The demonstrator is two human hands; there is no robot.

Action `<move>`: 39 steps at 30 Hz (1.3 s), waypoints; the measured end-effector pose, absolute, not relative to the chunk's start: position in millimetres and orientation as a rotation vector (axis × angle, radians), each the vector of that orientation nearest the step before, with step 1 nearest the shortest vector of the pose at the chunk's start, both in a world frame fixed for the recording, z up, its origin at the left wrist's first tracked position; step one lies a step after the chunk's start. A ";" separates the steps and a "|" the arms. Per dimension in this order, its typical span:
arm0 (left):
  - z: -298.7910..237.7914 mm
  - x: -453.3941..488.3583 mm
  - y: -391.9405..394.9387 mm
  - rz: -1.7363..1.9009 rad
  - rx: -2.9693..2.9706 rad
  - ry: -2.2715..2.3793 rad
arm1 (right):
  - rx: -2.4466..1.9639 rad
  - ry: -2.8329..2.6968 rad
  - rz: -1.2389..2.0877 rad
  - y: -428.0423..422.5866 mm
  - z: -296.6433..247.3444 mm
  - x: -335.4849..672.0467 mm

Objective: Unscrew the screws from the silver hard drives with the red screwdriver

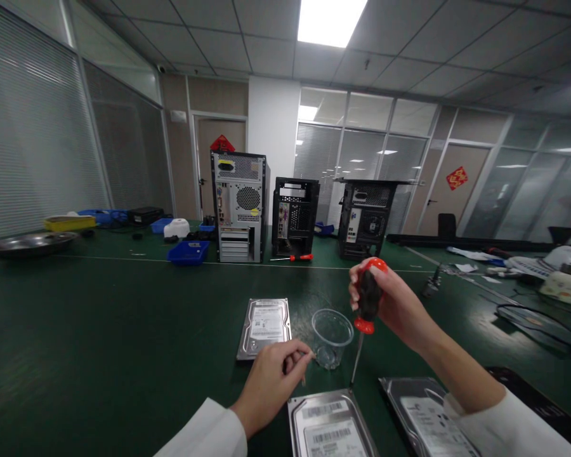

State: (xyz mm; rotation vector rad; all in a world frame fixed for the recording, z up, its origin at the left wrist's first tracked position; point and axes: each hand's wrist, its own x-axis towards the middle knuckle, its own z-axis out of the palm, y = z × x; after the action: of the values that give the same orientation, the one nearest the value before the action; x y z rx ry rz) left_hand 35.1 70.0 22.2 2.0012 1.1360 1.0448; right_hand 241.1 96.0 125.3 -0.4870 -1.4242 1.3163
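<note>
A red and black screwdriver [370,295] is gripped in my right hand [394,298], its shaft pointing down to the top right corner of a hard drive [330,425] in front of me. My left hand [276,377] hovers above that drive's left side, thumb and forefinger pinched together; whatever is between them is too small to make out. Just right of those fingertips stands a clear plastic cup [333,336]. Behind my left hand lies a second hard drive [264,327], and a third hard drive [426,412] is partly covered by my right forearm.
Three computer cases [240,206] stand along the back of the green table [99,330]. Another screwdriver [301,258] lies before the middle case. A blue tray [188,252] and a metal dish [31,243] are on the left. Cables [537,311] and assorted items spread on the right.
</note>
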 end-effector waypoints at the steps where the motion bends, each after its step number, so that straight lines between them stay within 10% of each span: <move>1: 22.1 35.0 70.0 1.045 2.000 1.137 | -0.478 -1.430 1.305 96.3 125.0 241.3; 39: 24.5 34.7 68.1 1.034 2.010 1.136 | -0.422 -1.392 1.353 88.2 130.5 238.6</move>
State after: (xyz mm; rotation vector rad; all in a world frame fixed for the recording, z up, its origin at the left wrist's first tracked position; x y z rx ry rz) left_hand 34.7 68.1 24.5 2.0097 1.1360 1.0343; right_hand 238.6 88.2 130.5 -0.4223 -1.3923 1.3527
